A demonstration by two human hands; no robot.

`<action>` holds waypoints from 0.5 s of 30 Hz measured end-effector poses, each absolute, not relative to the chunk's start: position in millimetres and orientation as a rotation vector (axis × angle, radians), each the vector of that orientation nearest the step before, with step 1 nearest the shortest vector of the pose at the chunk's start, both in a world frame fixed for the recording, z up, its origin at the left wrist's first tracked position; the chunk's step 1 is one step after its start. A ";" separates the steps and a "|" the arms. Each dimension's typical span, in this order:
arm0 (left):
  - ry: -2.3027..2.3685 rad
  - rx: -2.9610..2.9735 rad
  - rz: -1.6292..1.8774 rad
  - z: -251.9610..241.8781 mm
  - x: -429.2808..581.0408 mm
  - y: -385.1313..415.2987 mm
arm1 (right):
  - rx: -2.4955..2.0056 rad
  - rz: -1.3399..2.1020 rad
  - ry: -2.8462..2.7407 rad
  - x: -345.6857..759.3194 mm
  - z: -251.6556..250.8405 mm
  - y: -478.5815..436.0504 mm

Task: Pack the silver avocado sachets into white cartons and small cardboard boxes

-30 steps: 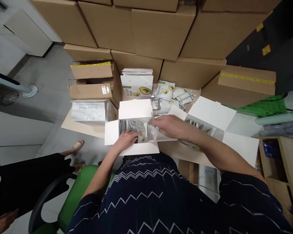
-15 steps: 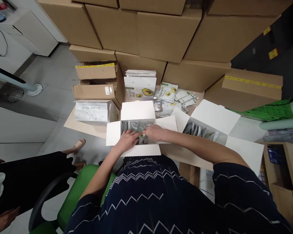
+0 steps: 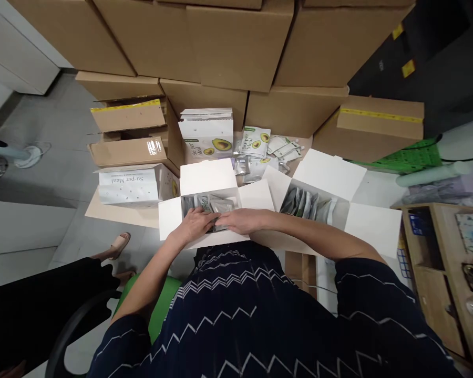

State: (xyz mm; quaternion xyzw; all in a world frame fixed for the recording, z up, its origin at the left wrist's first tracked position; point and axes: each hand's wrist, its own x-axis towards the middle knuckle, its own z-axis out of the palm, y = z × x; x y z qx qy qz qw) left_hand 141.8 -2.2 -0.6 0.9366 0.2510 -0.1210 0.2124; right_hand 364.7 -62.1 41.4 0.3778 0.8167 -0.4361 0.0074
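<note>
Inside white box [image 3: 208, 178], both hands on upright pouches [image 3: 215, 203]. Right hand [image 3: 242, 220] flat, fingers extended, gripping nothing. Left hand [image 3: 193, 224] curled over pouch tops, can't tell if clasped. Second box [image 3: 331, 181] just right; loose pouches [image 3: 260, 149] behind.

Pale tan surface [image 3: 116, 214], low, bare strip showing at left. On it:
- open white box [image 3: 211, 178] at the near edge, flaps spread, standing pouches [image 3: 216, 203] inside
- second open white box [image 3: 327, 178] just beside it on the right, also holding upright pouches
- closed white carton [image 3: 128, 185] on its side, left
- upright avocado-print carton [image 3: 207, 137] behind
- loose pouches [image 3: 260, 152] heaped beside that carton
</note>
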 end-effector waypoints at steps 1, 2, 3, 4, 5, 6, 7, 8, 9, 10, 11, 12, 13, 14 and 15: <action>0.697 2.598 -0.333 -2.2 141.2 -2.4 | 1.186 -1.463 2.540 371.0 49.8 -65.2; 0.698 2.598 -0.333 -3.7 140.7 -2.6 | 1.214 -1.560 2.529 379.7 59.7 -68.7; 0.701 2.599 -0.335 -5.1 140.4 -2.4 | 1.278 -1.640 2.527 390.9 70.3 -72.4; 0.703 2.599 -0.334 -6.2 140.2 -1.8 | 1.385 -1.695 2.523 404.4 80.7 -76.3; 0.698 2.597 -0.334 -6.8 140.4 -0.7 | 1.546 -1.708 2.507 419.7 90.0 -80.5; 0.682 2.593 -0.337 -6.8 141.0 0.9 | 1.753 -1.661 2.475 436.1 97.2 -84.8; 0.652 2.589 -0.345 -6.3 142.0 3.1 | 1.978 -1.551 2.416 452.9 101.7 -89.2; 0.615 2.585 -0.362 -5.2 143.2 5.7 | 2.181 -1.394 2.326 469.0 102.8 -93.7; 0.578 2.577 -0.386 -3.7 144.7 8.5 | 2.325 -1.216 2.213 483.6 100.5 -98.4; 0.548 2.565 -0.415 -1.9 146.1 11.2 | 2.390 -1.054 2.098 496.0 95.1 -103.1; 0.529 2.549 -0.439 0.1 147.4 13.7 | 2.385 -0.932 2.002 505.5 87.0 -107.7; 0.524 2.532 -0.453 1.9 148.4 15.7 | 2.333 -0.857 1.936 512.1 77.0 -112.3; 0.530 2.515 -0.460 3.5 149.1 17.1 | 2.262 -0.818 1.905 515.8 66.0 -116.5; 0.538 2.504 -0.461 4.5 149.4 17.8 | 2.198 -0.797 1.900 516.9 55.0 -120.2; 0.546 2.501 -0.458 4.9 149.3 17.8 | 2.150 -0.787 1.915 515.9 44.8 -123.3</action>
